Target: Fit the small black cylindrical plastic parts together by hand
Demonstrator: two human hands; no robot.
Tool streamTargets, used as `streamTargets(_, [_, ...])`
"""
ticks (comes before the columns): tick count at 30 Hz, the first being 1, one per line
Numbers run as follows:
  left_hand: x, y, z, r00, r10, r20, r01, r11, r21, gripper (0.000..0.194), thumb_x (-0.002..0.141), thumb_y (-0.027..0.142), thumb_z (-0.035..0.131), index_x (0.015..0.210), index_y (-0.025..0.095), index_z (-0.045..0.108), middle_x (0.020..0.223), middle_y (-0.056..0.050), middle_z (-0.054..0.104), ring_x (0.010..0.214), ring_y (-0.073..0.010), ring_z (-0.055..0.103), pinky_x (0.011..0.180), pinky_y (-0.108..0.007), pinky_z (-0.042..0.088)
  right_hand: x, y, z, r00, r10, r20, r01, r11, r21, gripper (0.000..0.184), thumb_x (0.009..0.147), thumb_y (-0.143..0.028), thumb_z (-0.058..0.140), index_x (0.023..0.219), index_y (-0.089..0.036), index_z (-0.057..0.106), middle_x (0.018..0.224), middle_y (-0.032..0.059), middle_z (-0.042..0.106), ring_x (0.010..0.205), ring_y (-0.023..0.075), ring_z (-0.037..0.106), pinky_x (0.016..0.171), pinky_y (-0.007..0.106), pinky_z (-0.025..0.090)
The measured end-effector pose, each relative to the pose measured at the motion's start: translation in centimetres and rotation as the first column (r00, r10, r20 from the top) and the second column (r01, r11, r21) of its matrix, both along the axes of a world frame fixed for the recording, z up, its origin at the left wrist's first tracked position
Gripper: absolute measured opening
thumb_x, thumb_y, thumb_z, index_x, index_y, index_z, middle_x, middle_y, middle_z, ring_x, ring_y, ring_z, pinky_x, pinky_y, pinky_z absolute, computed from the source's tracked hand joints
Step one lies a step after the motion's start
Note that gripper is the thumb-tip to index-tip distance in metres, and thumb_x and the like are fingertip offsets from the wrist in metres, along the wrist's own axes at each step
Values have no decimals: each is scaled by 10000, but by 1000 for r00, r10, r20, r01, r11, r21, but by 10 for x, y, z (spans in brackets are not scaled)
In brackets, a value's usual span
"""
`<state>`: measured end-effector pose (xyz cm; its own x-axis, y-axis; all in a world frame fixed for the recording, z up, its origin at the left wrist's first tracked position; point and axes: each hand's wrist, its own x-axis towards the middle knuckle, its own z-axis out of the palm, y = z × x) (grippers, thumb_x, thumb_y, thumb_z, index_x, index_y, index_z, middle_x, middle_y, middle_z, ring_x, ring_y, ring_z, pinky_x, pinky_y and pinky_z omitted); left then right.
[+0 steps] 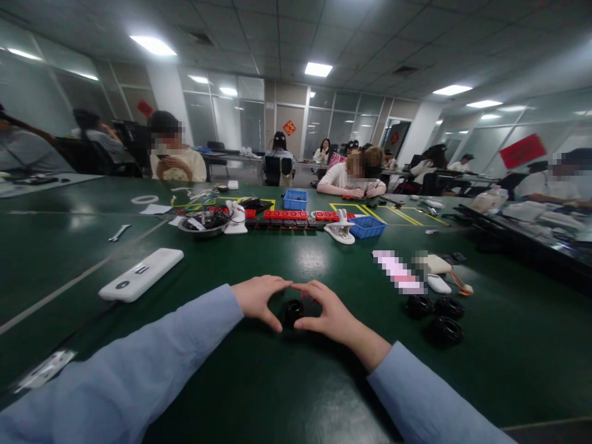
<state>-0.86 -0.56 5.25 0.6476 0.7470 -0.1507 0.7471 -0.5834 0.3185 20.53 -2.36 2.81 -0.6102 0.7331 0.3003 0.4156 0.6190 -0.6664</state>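
A small black ring-shaped piece [293, 312], like a little tyre or a roll of tape, lies on the green table between my two hands. My left hand [259, 300] is open to its left, thumb and fingers spread in a curve. My right hand [329, 313] curves round from the right, fingers apart, its thumb tip overlapping the piece's lower edge; whether it presses on it I cannot tell. The index fingertips of both hands meet or nearly meet above the piece. Several similar black rings [448, 331] sit together to the right.
Left lies a white power strip [142, 275], with a wrench [119, 233] beyond. Ahead are a bowl of cables [203, 226], white clamps [341, 229], a red-and-black strip [285, 216] and blue baskets [369, 227]. A white mouse [439, 283] lies right. Several people sit around.
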Motion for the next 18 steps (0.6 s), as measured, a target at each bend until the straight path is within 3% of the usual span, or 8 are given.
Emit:
streamTargets(3, [2,-5,-24,991,6,131,-9,1000,29,853,530,517,764,1262,199,464,1293,-106,484,1210,-287,409,1019,-421,307,-6,-5,2,997,12,74,-16,999,47,509,669,-351,725,1142,-232,579,996,52,552,942,202,504,835,353,412])
streamTargets(6, [11,-12,-37,976,49,213,-66,995,72,747,514,481,788,1159,189,549,1195,-90,547,1117,-263,474,979,-407,340,-12,-8,3,991,-7,131,-2,998,69,407,689,-278,711,1078,-211,610,944,47,573,911,192,512,811,337,416])
streamTargets(12, [19,-15,-41,962,51,267,-81,991,103,497,580,487,755,951,179,633,974,-43,625,946,-219,544,861,-345,402,-14,-10,4,996,-73,54,65,990,128,289,704,-282,685,957,-175,594,903,42,601,866,182,530,774,319,419])
streamTargets(18, [17,-16,-41,955,25,294,-67,989,133,497,593,515,740,937,170,638,964,-50,617,934,-217,534,853,-351,397,-5,0,2,938,-273,-212,303,945,124,284,719,-301,623,957,-170,537,857,39,573,745,159,508,698,297,430])
